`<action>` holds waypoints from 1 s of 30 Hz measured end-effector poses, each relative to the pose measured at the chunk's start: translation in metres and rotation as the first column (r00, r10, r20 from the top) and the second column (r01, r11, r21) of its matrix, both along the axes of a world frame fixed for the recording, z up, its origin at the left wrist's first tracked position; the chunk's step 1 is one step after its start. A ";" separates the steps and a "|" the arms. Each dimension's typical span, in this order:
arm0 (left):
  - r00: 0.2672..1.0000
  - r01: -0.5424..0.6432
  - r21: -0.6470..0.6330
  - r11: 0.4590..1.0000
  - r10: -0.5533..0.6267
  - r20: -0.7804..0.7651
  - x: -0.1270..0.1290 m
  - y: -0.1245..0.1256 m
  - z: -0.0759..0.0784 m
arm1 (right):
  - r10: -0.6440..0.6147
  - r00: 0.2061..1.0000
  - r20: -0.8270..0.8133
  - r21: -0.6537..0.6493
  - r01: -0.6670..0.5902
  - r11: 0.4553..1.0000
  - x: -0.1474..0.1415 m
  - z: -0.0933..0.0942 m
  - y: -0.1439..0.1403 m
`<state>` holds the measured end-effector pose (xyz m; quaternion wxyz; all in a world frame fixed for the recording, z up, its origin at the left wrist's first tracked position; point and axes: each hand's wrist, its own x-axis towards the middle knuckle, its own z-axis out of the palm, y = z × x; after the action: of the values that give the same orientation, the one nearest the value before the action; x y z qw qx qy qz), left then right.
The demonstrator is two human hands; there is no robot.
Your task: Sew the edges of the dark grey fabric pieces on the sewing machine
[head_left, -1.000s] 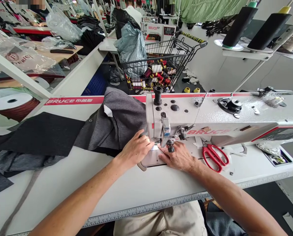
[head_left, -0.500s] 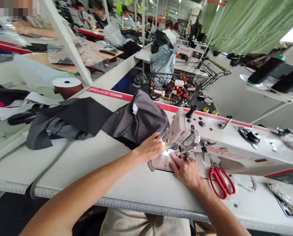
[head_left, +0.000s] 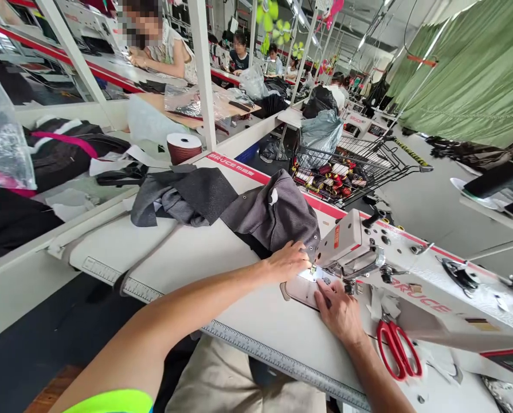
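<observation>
My left hand [head_left: 287, 261] is beside the needle area of a white sewing machine [head_left: 344, 238], fingers curled at the near edge of a dark grey fabric piece [head_left: 277, 215] with small metal eyelets. Its fingertips look closed on that edge, partly hidden. On the lit metal needle plate [head_left: 301, 292], my right hand [head_left: 340, 312] rests with index finger and thumb stretched forward, slightly apart. I see nothing held in it. Red-handled scissors [head_left: 398, 350] lie right of that hand, under the machine arm.
More dark grey fabric [head_left: 183, 195] is heaped on the table's left. Behind it stands a spool of brown cord [head_left: 184, 149]. A wire cart [head_left: 359, 166] with thread spools is beyond the table. A measuring tape [head_left: 256, 347] runs along the front edge. Co-workers sit farther back.
The view has swung left, so the table and machine appear farther right and more of the left side shows. Both hands stay by the needle, with little visible change in the fabric.
</observation>
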<state>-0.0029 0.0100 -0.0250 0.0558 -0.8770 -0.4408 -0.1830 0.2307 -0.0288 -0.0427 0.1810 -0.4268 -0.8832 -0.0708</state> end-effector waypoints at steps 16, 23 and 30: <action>0.726 -0.558 0.123 0.821 0.410 0.552 -0.024 0.013 0.159 | 0.129 0.835 -0.535 -0.364 -0.366 0.857 -0.057 0.065 -0.062; 0.504 -0.612 0.252 0.749 0.124 0.855 -0.011 -0.048 0.269 | 0.223 0.644 -0.732 -0.099 -0.424 0.900 -0.127 0.129 -0.091; 0.706 -0.446 0.543 0.711 -0.093 0.702 0.022 -0.139 0.316 | 0.134 0.568 -0.812 0.061 -0.147 0.987 -0.146 0.178 -0.104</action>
<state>0.0190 -0.1292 0.2906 0.2243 -0.6101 -0.4191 -0.6339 0.0846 -0.1326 0.1353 0.5675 -0.3414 -0.7334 0.1532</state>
